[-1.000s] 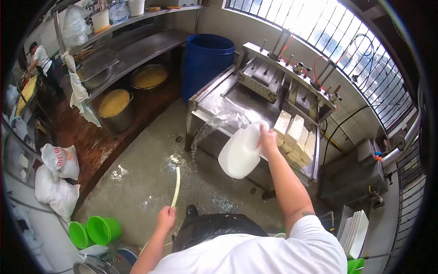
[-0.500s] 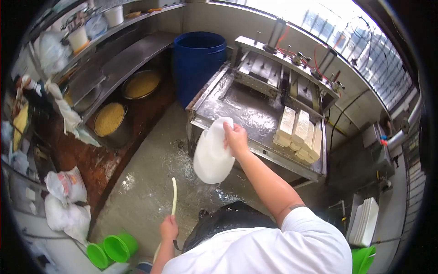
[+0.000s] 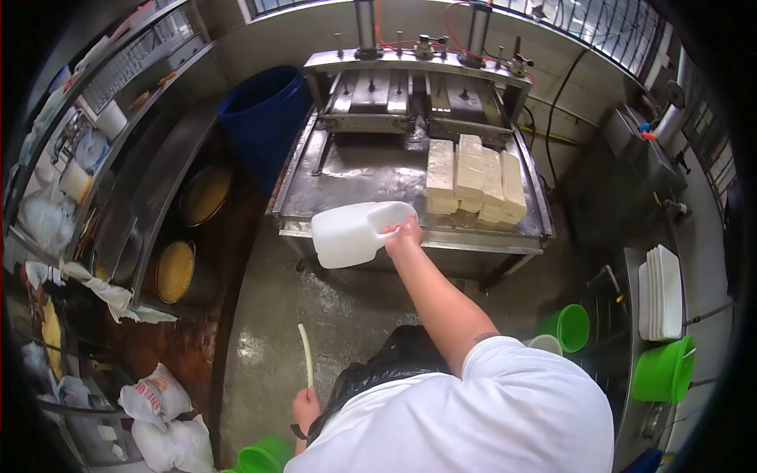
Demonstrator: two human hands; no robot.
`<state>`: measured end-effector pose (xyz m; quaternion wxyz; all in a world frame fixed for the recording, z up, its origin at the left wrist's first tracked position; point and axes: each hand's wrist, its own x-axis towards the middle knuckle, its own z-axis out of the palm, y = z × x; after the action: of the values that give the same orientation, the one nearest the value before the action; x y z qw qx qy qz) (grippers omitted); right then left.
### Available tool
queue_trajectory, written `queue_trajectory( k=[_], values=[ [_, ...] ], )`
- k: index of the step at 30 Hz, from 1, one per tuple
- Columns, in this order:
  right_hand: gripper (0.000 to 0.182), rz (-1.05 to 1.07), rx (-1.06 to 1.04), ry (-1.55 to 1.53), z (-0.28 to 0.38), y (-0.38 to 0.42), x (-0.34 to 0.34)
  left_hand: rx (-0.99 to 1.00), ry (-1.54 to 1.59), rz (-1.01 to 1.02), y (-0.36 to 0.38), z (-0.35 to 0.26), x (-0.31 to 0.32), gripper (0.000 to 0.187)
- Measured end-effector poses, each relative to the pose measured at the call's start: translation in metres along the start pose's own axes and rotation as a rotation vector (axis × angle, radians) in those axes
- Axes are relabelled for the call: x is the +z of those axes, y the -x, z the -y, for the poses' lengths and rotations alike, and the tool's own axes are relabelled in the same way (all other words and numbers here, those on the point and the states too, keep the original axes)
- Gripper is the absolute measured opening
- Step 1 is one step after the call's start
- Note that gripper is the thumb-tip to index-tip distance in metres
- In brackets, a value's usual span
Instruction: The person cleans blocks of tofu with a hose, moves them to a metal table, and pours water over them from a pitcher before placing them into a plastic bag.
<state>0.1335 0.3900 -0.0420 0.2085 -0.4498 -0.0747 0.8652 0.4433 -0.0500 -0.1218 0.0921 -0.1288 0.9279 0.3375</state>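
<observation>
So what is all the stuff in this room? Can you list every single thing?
Jug: one, white plastic, lying on its side in the air before the metal table.
Hose: one, pale, pointing up over the wet floor.
Metal table: one, silver, wet, centre.
Blocks: several, cream, stacked on the table's right part.
Barrel: one, blue, left of the table.
Pots: two, metal, yellow filling, under the left shelf.
Buckets: several, green, right and bottom.
Trays: a stack, white, right.
Sacks: two, white, lower left.
Right hand: grips the jug's handle.
Left hand: holds the hose.
</observation>
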Motion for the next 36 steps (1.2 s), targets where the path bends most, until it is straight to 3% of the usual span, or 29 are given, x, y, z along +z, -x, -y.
queue_trajectory(
  k=[3,7,9,10,11,13,15,19,23,25,27,31,35,36],
  values=[
    [0.031,0.048,-0.017,-0.097,0.032,0.004,-0.007,0.074,0.0,0.053,-0.009,-0.007,0.012,0.041],
    [0.032,0.121,-0.109,0.1,0.082,0.045,-0.019,0.095,-0.074,0.174,-0.033,-0.017,0.035,0.039],
    [0.031,0.449,-0.364,0.528,0.113,0.055,-0.042,0.137,-0.087,0.223,-0.04,-0.031,0.039,0.039],
    [0.04,0.522,-0.501,0.664,0.131,0.062,-0.056,0.161,-0.092,0.252,-0.042,-0.039,0.041,0.038],
    [0.04,0.506,-0.511,0.663,0.149,0.071,-0.071,0.17,-0.093,0.268,-0.044,-0.045,0.044,0.038],
    [0.061,0.378,-0.753,1.082,0.182,0.087,-0.103,0.252,-0.03,0.259,-0.045,-0.059,0.05,0.038],
    [0.083,0.323,-1.391,1.476,0.214,0.048,-0.164,0.257,-0.062,0.3,-0.042,-0.097,0.04,0.037],
    [0.066,0.069,-0.846,1.81,0.279,0.111,-0.22,0.338,-0.107,0.31,-0.05,-0.119,0.047,0.036],
    [0.06,-0.194,-0.612,2.193,0.335,0.101,-0.274,0.351,-0.043,0.305,-0.053,-0.154,0.046,0.038],
    [0.051,-0.281,-0.358,2.365,0.361,0.084,-0.268,0.402,-0.032,0.285,-0.059,-0.167,0.049,0.038],
    [0.048,-0.217,-0.386,2.512,0.38,0.069,-0.251,0.455,-0.027,0.273,-0.064,-0.179,0.052,0.038],
    [0.03,-0.331,-0.626,2.686,0.414,0.039,-0.178,0.458,-0.051,0.317,-0.068,-0.21,0.048,0.038],
    [0.028,-0.456,-0.828,2.651,0.454,0.066,-0.108,0.448,0.011,0.289,-0.067,-0.223,0.038,0.036],
    [0.028,-0.455,-0.796,2.647,0.457,0.079,-0.099,0.443,0.009,0.281,-0.067,-0.222,0.035,0.036]
  ],
)
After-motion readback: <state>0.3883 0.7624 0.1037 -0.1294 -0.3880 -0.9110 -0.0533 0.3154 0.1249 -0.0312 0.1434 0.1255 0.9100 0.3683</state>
